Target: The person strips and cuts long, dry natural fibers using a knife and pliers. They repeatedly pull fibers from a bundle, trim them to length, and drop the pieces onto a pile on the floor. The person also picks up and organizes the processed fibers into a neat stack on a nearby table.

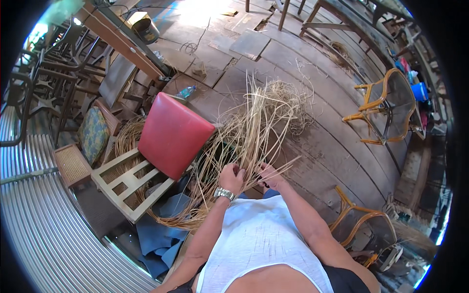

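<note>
In front of me lies a loose bundle of pale rattan strips (255,117), fanning away over the floor and ending in a tangled heap of thin shavings (288,100). My left hand (231,178), with a metal watch (224,193) on its wrist, is closed at the near end of the bundle. Close beside it, my right hand (271,177) is closed on several strips, whose ends stick out past it to the right. A small dark thing shows under the right hand; its kind cannot be made out.
A chair with a red padded seat (176,134) lies tipped at left, near coils of brown rattan (128,134). Cane-framed chairs (386,107) stand at right. A plastic bottle (186,92) lies on the plank floor (322,166). Corrugated metal (36,219) edges the left.
</note>
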{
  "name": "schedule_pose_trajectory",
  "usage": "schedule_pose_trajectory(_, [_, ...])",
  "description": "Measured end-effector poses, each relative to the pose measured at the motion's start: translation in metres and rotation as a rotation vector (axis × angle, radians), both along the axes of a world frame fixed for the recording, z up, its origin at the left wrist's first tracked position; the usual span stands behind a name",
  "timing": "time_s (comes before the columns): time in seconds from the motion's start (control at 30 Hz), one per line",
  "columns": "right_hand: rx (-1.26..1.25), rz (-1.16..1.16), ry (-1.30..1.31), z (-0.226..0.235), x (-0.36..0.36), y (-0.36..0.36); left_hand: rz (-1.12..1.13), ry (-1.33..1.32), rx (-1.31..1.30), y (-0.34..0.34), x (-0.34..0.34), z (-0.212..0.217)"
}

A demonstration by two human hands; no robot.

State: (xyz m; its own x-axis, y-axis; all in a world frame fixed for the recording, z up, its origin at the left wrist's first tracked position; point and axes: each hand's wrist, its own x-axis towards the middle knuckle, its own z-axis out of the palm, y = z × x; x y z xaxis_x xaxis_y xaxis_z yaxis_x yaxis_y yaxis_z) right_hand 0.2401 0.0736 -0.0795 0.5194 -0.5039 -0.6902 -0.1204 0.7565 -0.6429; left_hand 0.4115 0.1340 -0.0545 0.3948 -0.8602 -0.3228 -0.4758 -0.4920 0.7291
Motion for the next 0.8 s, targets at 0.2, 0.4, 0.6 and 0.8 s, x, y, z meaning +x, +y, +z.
schedule_pose_trajectory(0.2, [0.066,-0.033,0.026,-0.008,-0.007,0.006,0.001,0.331,0.044,0.007,0.012,0.003])
schedule_pose_trajectory(0.4, [0.049,0.006,0.034,-0.02,0.0,0.016,-0.139,0.298,0.218,0.007,0.028,-0.001])
schedule_pose_trajectory(0.6, [0.069,0.018,0.022,-0.008,0.004,0.012,-0.051,0.756,0.233,0.003,0.061,-0.012])
schedule_pose_trajectory(0.8, [0.054,0.052,-0.012,0.013,0.014,0.007,-0.122,0.762,0.319,0.0,0.091,-0.007])
